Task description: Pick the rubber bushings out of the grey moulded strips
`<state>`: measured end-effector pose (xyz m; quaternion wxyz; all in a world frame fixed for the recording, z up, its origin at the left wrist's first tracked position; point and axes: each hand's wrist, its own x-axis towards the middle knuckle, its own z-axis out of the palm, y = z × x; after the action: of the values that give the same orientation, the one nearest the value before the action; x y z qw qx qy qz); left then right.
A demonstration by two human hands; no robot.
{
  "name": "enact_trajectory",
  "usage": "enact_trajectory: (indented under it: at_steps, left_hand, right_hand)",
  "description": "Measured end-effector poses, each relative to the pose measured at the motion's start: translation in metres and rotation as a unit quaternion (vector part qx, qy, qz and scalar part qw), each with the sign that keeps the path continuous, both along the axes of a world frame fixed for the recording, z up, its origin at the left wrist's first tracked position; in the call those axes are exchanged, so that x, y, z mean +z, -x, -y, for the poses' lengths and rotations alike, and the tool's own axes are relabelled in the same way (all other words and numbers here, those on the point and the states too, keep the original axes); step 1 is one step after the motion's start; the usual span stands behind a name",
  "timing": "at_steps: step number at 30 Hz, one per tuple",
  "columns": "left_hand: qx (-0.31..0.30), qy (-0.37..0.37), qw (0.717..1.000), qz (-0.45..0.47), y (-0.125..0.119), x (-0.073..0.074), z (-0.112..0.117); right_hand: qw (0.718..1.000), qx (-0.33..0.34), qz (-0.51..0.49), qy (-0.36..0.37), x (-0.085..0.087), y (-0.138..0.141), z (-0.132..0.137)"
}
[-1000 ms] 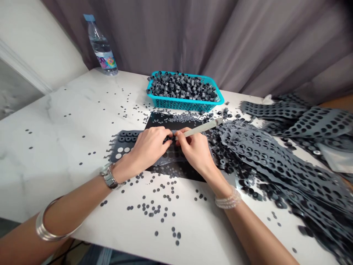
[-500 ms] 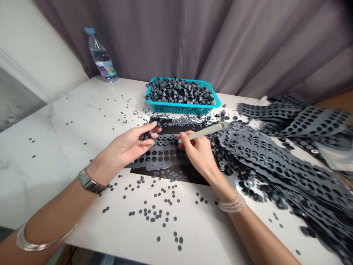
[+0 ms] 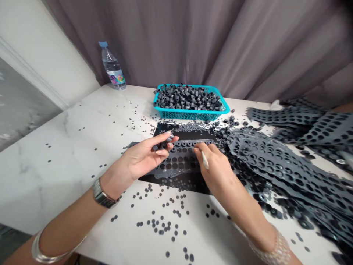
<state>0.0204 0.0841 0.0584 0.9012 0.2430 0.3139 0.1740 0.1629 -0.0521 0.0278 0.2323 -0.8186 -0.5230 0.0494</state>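
My left hand [image 3: 143,154] is closed around several small dark grey rubber rings [image 3: 162,144], held between thumb and fingers above the left part of a grey moulded rubber sheet [image 3: 176,172]. The sheet has rows of round holes, with ring-shaped pieces along its far edge. It lies on a black mat [image 3: 190,188]. My right hand [image 3: 216,163] grips a thin whitish stick-like tool [image 3: 204,161] over the sheet's right part. One end of the tool points back toward me; its other end is hidden by my fingers.
Behind the mat stands a turquoise basket [image 3: 193,115] heaped with rubber rings. Perforated rubber sheets [image 3: 264,154] and loose pieces pile up at the right. Small dark discs [image 3: 161,232] are scattered over the white table [image 3: 74,147]. A water bottle [image 3: 116,73] stands at the back left.
My right hand has turned over, swinging the stick tool from pointing right to pointing back toward me. My left hand still holds the rings. The whole view has shifted slightly.
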Motion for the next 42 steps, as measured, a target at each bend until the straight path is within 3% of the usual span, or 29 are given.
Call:
enact_trajectory:
  at_steps: [9,13,17,20,22,23,25,28,29,31,36,42]
  left_hand:
    - [0.014,-0.018,1.0,-0.01,-0.001,0.001,0.0]
    - [0.006,-0.016,1.0,-0.004,-0.002,-0.003,-0.004]
    - [0.011,-0.034,0.999,-0.018,-0.005,-0.011,-0.008]
    - [-0.028,-0.144,0.988,-0.055,-0.006,-0.016,-0.009]
    - [-0.046,-0.29,0.949,-0.116,-0.006,-0.017,-0.006]
    - [-0.053,-0.374,0.913,-0.154,-0.006,-0.017,-0.005]
    - [-0.068,-0.534,0.809,-0.235,-0.007,-0.016,-0.001]
    - [-0.089,-0.71,0.623,-0.316,-0.009,-0.018,0.003]
    - [-0.1,-0.742,0.575,-0.328,-0.01,-0.019,0.004]
    - [-0.123,-0.777,0.516,-0.339,-0.012,-0.023,0.006]
    - [-0.15,-0.795,0.472,-0.35,-0.017,-0.031,0.004]
    - [-0.144,-0.795,0.483,-0.337,-0.021,-0.035,0.005]
  right_hand:
    - [0.999,0.017,0.01,-0.046,-0.007,-0.016,-0.002]
    - [0.995,-0.037,-0.014,-0.095,0.005,-0.021,-0.005]
    - [0.97,-0.035,-0.179,-0.161,0.007,-0.021,-0.017]
    - [0.947,0.0,-0.272,-0.168,0.0,-0.018,-0.028]
    - [0.949,0.015,-0.273,-0.158,-0.005,-0.014,-0.033]
    - [0.952,0.018,-0.266,-0.151,-0.007,-0.012,-0.035]
    - [0.957,0.02,-0.256,-0.138,-0.01,-0.009,-0.036]
    - [0.961,0.023,-0.247,-0.124,-0.01,-0.006,-0.036]
    - [0.962,0.026,-0.243,-0.12,-0.009,-0.005,-0.037]
    - [0.966,0.03,-0.233,-0.111,-0.008,-0.004,-0.037]
    - [0.972,0.034,-0.207,-0.107,-0.005,-0.003,-0.037]
    - [0.985,0.056,-0.123,-0.105,-0.007,0.003,-0.039]
